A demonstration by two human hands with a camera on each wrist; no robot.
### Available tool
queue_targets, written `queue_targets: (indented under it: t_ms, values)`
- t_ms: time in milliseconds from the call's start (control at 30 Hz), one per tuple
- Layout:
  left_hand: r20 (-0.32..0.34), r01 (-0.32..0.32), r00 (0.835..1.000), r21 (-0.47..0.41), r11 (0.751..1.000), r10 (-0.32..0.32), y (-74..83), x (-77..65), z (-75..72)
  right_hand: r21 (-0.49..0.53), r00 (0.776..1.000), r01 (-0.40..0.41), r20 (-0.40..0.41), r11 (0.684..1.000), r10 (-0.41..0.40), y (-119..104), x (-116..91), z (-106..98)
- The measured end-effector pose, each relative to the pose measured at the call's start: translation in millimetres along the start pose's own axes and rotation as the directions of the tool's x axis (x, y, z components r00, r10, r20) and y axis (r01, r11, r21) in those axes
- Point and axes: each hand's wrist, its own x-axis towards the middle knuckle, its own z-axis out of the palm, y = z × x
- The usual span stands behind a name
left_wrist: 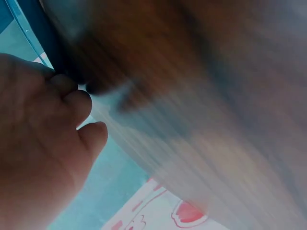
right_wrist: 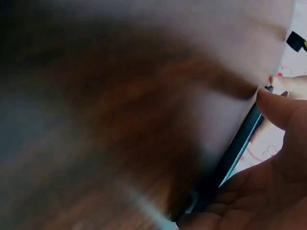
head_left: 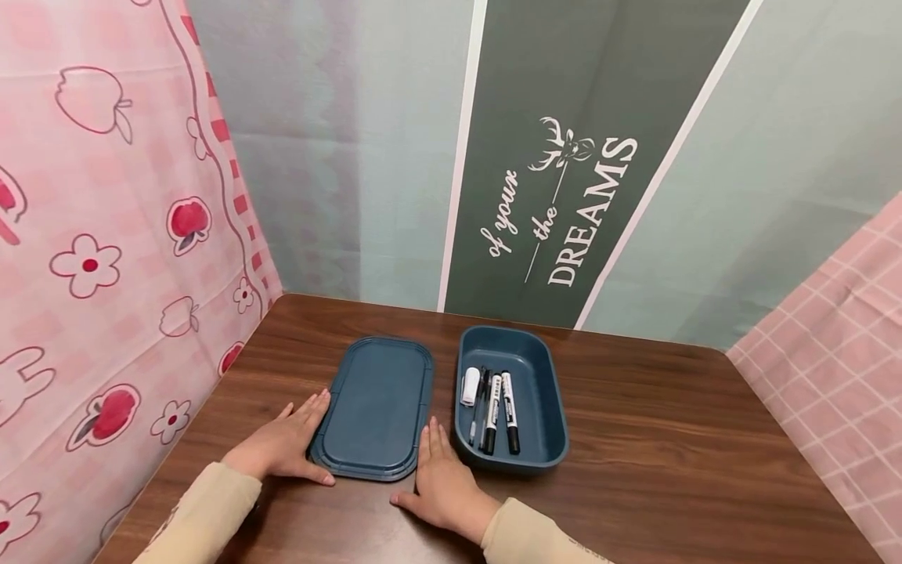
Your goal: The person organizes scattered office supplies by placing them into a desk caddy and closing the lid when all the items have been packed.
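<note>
A dark blue rectangular lid with rounded corners lies flat on the wooden table. Along its left edge rests my left hand, fingers extended and thumb near the front corner. My right hand touches the opposite edge with straight fingers, its thumb pointing left. In the right wrist view the palm of the right hand faces the lid's dark side. The left wrist view has the left hand against a dark edge. Right of the lid stands a matching open box.
Inside the box lie two black-and-white markers, slim pens and a small white object of unclear kind. The brown table extends to the right. Printed curtains hang behind and at both sides.
</note>
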Motion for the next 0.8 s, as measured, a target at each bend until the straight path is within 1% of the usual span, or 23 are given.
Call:
queue_targets:
  t_ms: [100, 167, 300, 400, 500, 567, 700, 800]
  values:
    - [-0.012, -0.017, 1.000, -0.002, 1.000, 0.017, -2.4, -5.7, 0.2, -0.017, 1.000, 0.002, -0.015, 1.000, -0.002, -0.6, 0.9, 2.0]
    - [-0.027, -0.015, 1.000, 0.004, 1.000, 0.015, -3.9, -8.2, 0.2, -0.006, 1.000, -0.011, -0.026, 1.000, 0.011, -0.4, 2.3, 2.1]
    - [-0.062, 0.031, 0.998, 0.039, 0.999, -0.028, -6.7, -10.2, -0.4, 0.019, 0.999, -0.034, -0.022, 0.999, 0.035, 0.0, 7.0, 0.6]
    - [-0.042, 0.067, 0.997, 0.082, 0.994, -0.064, -7.9, -8.8, -0.9, 0.015, 0.999, -0.037, 0.001, 0.999, 0.037, 0.2, 10.1, -1.0]
    - [-0.013, 0.068, 0.998, 0.119, 0.990, -0.067, -8.6, -7.3, 0.0, 0.002, 0.999, -0.033, 0.019, 0.999, 0.033, -0.4, 11.6, -1.5]
    - [-0.006, 0.068, 0.998, 0.130, 0.989, -0.067, -9.0, -6.6, 1.4, -0.003, 0.999, -0.032, 0.021, 1.000, 0.032, -0.5, 12.2, -1.3]
    - [-0.023, 0.058, 0.998, 0.117, 0.992, -0.055, -8.6, -5.6, 4.6, -0.015, 1.000, -0.020, 0.014, 1.000, 0.020, 1.6, 12.8, 0.1]
    - [-0.048, 0.042, 0.998, 0.076, 0.996, -0.038, -10.9, -7.7, 6.4, -0.013, 1.000, 0.001, 0.015, 1.000, -0.001, 2.3, 14.9, 1.1]
